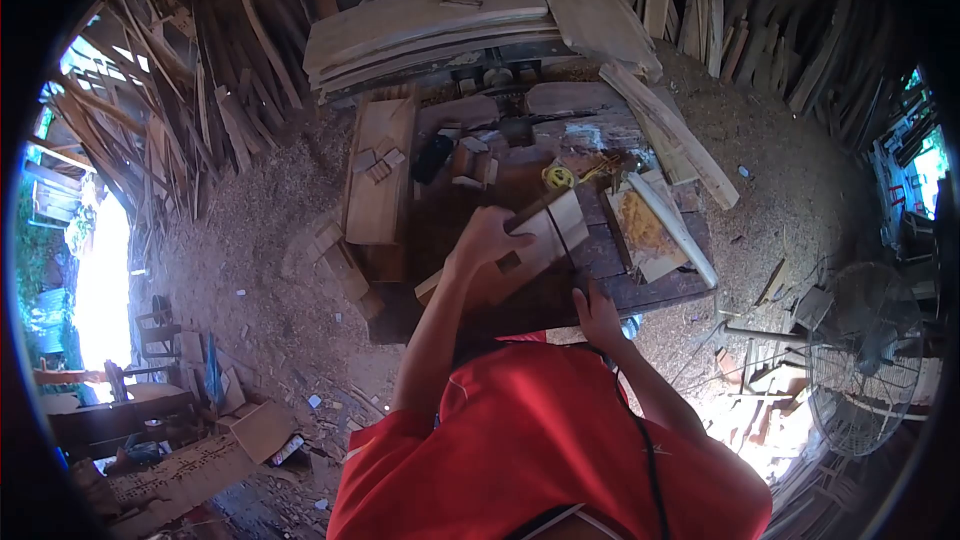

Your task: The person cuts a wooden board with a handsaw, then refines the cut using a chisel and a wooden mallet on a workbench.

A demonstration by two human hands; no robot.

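- Head view, centre: the left hand [487, 237] closes its fingers over the upper edge of a small wooden assembly [530, 245] of pale boards, which lies tilted on the dark worktop [655, 287] just in front of the red-shirted torso; the grasp appears to steady the piece against the surface.
- Head view, lower centre: the right hand [597, 312] rests at the near edge of the worktop, just beside the assembly's lower corner. Whether its fingers are curled round something or merely pressed flat cannot be told; a thin dark cord runs from near it down across the shirt.
- Head view, right of the hands: a light board with sawdust [643, 230] and a long pale stick [672, 225] lie on the worktop, close by but apart from the assembly.
- Head view, beyond the hands: a yellow tape measure [557, 176] and small wood offcuts [378, 164] sit within arm's reach.
- Head view, surroundings: stacked planks [420, 25] at the back, and a standing fan [865, 355] at the right.
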